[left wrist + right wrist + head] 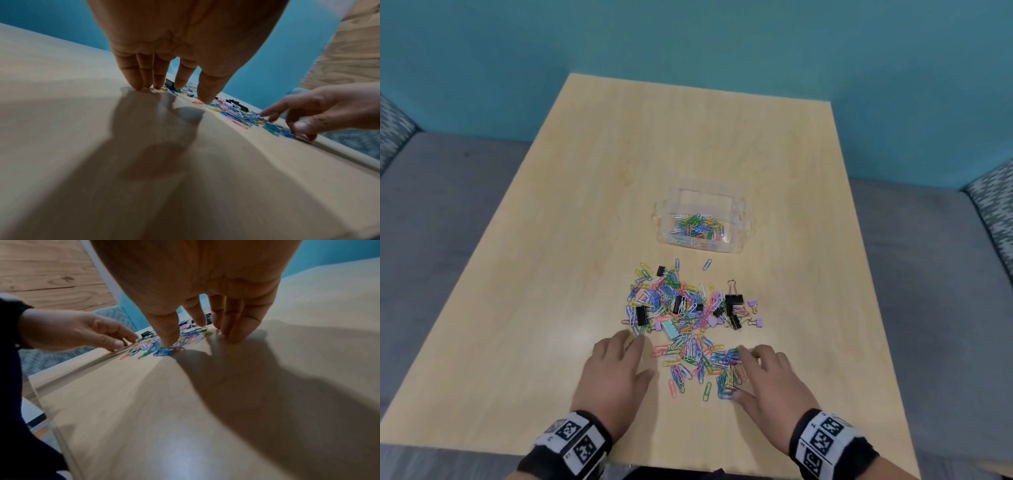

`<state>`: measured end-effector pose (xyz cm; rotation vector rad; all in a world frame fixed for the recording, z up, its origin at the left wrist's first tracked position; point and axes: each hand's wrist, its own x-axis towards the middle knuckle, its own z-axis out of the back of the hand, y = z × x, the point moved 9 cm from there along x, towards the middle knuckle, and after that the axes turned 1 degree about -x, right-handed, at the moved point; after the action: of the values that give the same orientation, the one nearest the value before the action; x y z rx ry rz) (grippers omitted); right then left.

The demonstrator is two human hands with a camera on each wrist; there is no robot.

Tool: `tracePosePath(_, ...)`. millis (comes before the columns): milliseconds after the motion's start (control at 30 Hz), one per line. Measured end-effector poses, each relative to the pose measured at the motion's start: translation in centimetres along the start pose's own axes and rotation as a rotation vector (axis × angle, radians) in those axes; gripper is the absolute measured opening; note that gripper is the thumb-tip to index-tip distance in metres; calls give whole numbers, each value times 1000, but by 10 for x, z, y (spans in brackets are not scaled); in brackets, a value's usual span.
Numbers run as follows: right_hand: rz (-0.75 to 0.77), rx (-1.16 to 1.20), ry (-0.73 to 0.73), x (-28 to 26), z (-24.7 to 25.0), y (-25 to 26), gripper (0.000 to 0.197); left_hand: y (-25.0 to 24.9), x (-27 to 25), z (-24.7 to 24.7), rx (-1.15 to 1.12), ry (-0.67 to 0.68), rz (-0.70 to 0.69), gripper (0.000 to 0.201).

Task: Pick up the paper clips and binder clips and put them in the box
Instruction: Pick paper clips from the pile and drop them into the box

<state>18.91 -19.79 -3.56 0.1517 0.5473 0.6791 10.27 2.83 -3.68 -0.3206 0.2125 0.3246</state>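
A loose pile of coloured paper clips [681, 308] lies on the wooden table [688, 137], mixed with black binder clips [734, 299] and small purple binder clips [753, 304]. Behind it stands a clear plastic box [736, 205] holding several paper clips. My left hand [642, 356] rests with straight fingertips [141, 86] on the table at the pile's near left edge. My right hand [739, 371] is spread over a clump of paper clips [164, 352] at the near right, its thumb [166, 331] pressing on them. Neither hand holds anything.
Grey padded benches [448, 212] run along both sides of the table, under a teal wall [688, 41]. The table's near edge [688, 469] is just behind my wrists. Bare wood stretches beyond the box and to either side of the pile.
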Motion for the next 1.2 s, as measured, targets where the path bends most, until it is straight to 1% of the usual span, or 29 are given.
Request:
tracePosePath(100, 49, 26, 21, 9, -5, 26, 76, -23, -2, -8, -27, 15, -100, 57)
tracePosePath(167, 64, 29, 22, 18, -9, 40, 79, -44, -8, -15, -37, 42, -166, 64)
tracePosePath(233, 69, 23, 15, 28, -11, 48, 77, -62, -9, -22, -27, 67, -214, 74)
tracePosePath(300, 74, 25, 9, 38, -11, 52, 70, -72, -2, -27, -3, 71, -216, 77)
tracePosePath(333, 77, 29, 4, 42, -11, 53, 66, -74, 3, -27, 5, 58, -207, 75)
tracePosePath(433, 89, 30, -9, 51, -8, 52, 51, -78, 16, -22, -9, 37, -196, 55)
tracePosePath(500, 104, 19, -8, 54, -8, 51, 39, -79, 19, -21, 22, 52, -225, 41)
tracePosePath(533, 110, 4, -4, 55, -8, 50, 34, -77, 20, -22, 45, 70, -240, 39)
tracePosePath(633, 127, -35, 26, 54, -4, 50, 25, -70, 23, -24, 77, 123, -266, 49)
tracePosePath(800, 158, -56, 98, 50, 4, 49, 38, -66, 25, -20, 110, 180, -288, 51)
tracePosePath(967, 177, -124, 137, 53, 8, 45, 39, -64, 27, -13, 39, 204, -253, 54)
tracePosePath(1000, 184, -132, 139, 54, 9, 44, 40, -63, 28, -13, 5, 203, -243, 51)
tracePosePath(1033, 197, -135, 140, 54, 11, 44, 40, -62, 29, -11, -30, 196, -224, 43)
tracePosePath(1100, 236, -141, 152, 55, 15, 43, 40, -58, 33, -5, -73, 171, -166, 18)
tracePosePath(1133, 254, -146, 167, 56, 16, 42, 40, -57, 35, -3, -88, 198, -152, 9)
tracePosePath(1200, 271, -156, 214, 61, 19, 38, 37, -57, 40, 4, -131, 252, -145, 11)
